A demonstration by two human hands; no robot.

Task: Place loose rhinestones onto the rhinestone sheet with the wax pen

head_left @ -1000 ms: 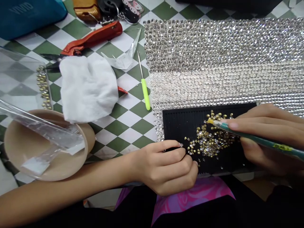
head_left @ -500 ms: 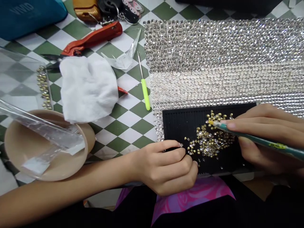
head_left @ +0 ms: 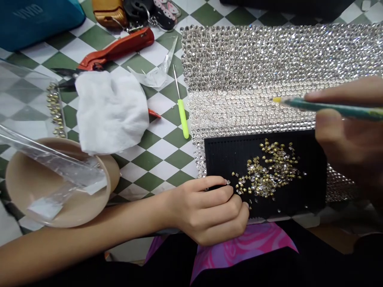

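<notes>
A black ribbed tray point(head_left: 223, 157) bears a loose pile of small gold-backed rhinestones point(head_left: 269, 175). My left hand point(head_left: 215, 211) rests at the tray's lower left corner, fingers curled; its thumb side is hidden, and a single stone shows by the index fingertip. In my right hand point(head_left: 338, 127), pinched between thumb and fingers, is a green pencil-like pen point(head_left: 323, 107) with a yellow tip. That tip is over the pale band of the rhinestone sheet point(head_left: 254, 56), above the tray. The hand is slightly blurred.
Left of the sheet lies a yellow-green handled awl point(head_left: 183, 119). Farther left are a white cloth point(head_left: 110, 111), red-handled pliers point(head_left: 119, 48) and a beige bowl point(head_left: 18, 187) with clear plastic in it. Keys and a gold case point(head_left: 109, 14) lie at the top.
My right hand has lifted the pen from the stones on the tray and moved it up over the sheet. The tray's right side is now uncovered. My left hand has stayed in place.
</notes>
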